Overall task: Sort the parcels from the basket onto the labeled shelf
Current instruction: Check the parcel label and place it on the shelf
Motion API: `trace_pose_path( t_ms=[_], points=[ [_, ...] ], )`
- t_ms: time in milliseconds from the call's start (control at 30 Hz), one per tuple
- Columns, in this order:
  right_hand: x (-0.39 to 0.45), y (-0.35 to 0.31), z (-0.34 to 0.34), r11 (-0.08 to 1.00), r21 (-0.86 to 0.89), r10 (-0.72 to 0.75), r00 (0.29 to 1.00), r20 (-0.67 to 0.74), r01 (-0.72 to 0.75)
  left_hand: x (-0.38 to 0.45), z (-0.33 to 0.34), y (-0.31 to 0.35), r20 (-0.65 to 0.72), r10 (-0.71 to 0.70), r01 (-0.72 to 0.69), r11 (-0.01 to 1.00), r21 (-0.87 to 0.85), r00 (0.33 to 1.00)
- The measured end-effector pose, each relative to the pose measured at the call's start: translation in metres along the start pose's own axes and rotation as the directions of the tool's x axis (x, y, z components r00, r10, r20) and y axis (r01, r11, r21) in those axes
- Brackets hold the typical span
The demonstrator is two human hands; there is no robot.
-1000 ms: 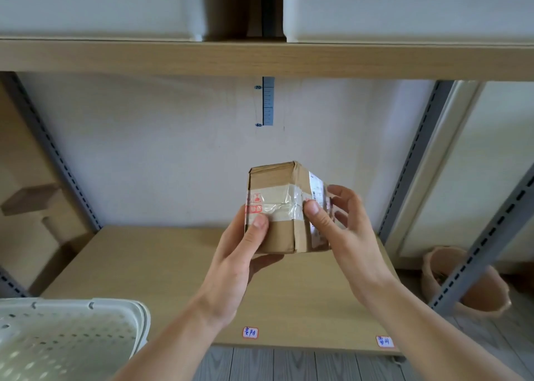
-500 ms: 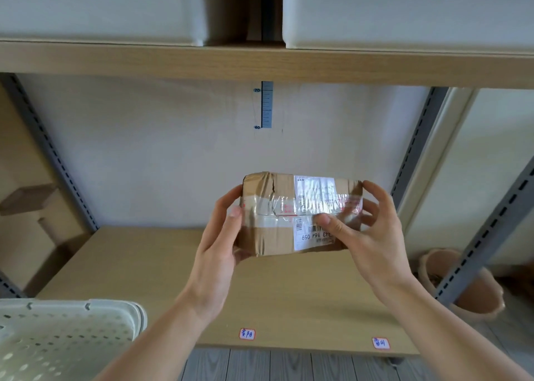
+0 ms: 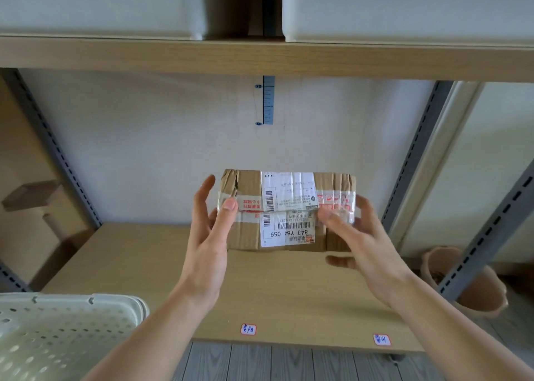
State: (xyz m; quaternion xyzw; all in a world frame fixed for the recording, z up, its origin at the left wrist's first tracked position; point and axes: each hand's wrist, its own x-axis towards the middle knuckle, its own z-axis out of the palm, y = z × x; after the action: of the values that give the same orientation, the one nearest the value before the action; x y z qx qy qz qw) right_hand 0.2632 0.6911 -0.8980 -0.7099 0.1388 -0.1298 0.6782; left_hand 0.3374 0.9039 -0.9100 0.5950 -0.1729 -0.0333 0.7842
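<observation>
A brown cardboard parcel (image 3: 247,230), wrapped in clear tape with a white shipping label facing me upside down, is held in the air above the wooden shelf board (image 3: 138,265). My left hand (image 3: 206,245) grips its left end, thumb on the front. My right hand (image 3: 364,248) grips its right end, thumb on the taped front. Two small handwritten labels, one label (image 3: 248,329) near the middle and another label (image 3: 381,339) to the right, stick to the shelf's front edge. The white perforated basket (image 3: 57,331) sits at the lower left; its contents are hidden.
An upper shelf board (image 3: 260,58) carries two white bins overhead. Grey slotted uprights (image 3: 416,155) frame the bay. A terracotta pot (image 3: 474,282) stands on the floor at the right. Cardboard boxes (image 3: 34,196) sit behind the left upright.
The parcel was turned from end-on to broadside, so its shipping label now faces me. Both hands shifted to its two ends and hold it slightly lower and nearer the shelf.
</observation>
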Motion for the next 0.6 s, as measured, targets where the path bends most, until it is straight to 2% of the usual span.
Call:
trace_pose_path(
  t_ms=[67,200,267,300,400,533,600],
  points=[
    [0.0,-0.001,0.001,0.997,0.049,0.054,0.996,0.067,-0.057,0.002,-0.001,-0.002,0.02,0.011,-0.011,1.0,0.009,1.0],
    [0.007,-0.001,-0.004,0.928,0.367,0.002,0.988,-0.156,0.056,0.004,-0.005,-0.009,0.09,0.019,-0.024,0.998,0.055,0.996],
    [0.005,-0.003,-0.003,0.885,0.459,-0.006,0.987,-0.163,0.081,0.0,-0.003,-0.009,0.133,0.033,-0.05,0.991,0.124,0.991],
    [0.003,-0.003,0.0,0.891,0.448,-0.023,0.993,-0.115,0.073,-0.002,0.0,-0.01,0.169,0.015,-0.042,0.987,0.156,0.986],
    [-0.001,0.001,0.007,0.969,0.224,-0.11,0.994,0.027,0.101,-0.009,0.012,-0.011,0.216,-0.054,0.019,0.987,0.162,0.975],
    [-0.001,0.004,0.006,0.976,0.093,-0.199,0.98,0.028,0.196,-0.006,0.011,-0.012,0.182,-0.101,0.094,0.994,0.049,0.978],
    [-0.001,0.005,0.004,0.984,0.049,-0.172,0.985,0.028,0.17,-0.006,0.01,-0.009,0.177,-0.115,0.112,0.993,0.026,0.977]
  ],
)
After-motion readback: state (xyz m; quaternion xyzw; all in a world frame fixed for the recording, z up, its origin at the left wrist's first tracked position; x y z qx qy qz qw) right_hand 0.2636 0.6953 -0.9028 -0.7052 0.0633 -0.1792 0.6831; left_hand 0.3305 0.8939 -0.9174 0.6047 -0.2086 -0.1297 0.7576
